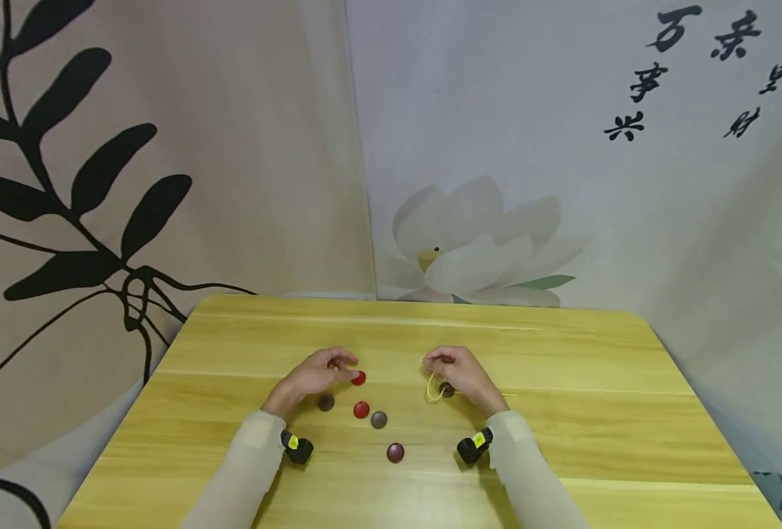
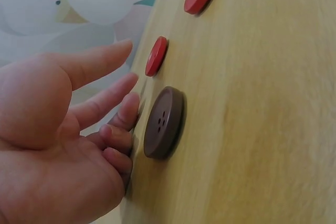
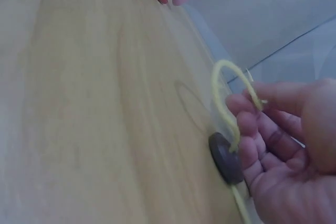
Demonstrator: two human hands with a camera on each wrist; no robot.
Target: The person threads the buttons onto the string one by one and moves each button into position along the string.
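Note:
My left hand (image 1: 318, 371) reaches beside a red button (image 1: 359, 378), thumb and fingers apart in the left wrist view. That red button (image 2: 156, 57) lies past the fingertips, and nothing shows between them. A dark brown button (image 2: 165, 123) with several holes lies beside the curled lower fingers. On the right, my right hand (image 1: 460, 371) pinches a yellow cord (image 3: 216, 90) between thumb and forefinger near its end. The cord loops down through another dark brown button (image 3: 226, 158), which sits just below the fingers on the table. A thin pale tip (image 3: 249, 74) sticks up near the pinch.
Between the forearms lie a second red button (image 1: 361, 410), a brown button (image 1: 379, 419) and a maroon button (image 1: 396, 452). The yellow cord's tail (image 1: 509, 394) runs right of my right wrist. The wooden table (image 1: 595, 411) backs onto a printed curtain (image 1: 285, 147).

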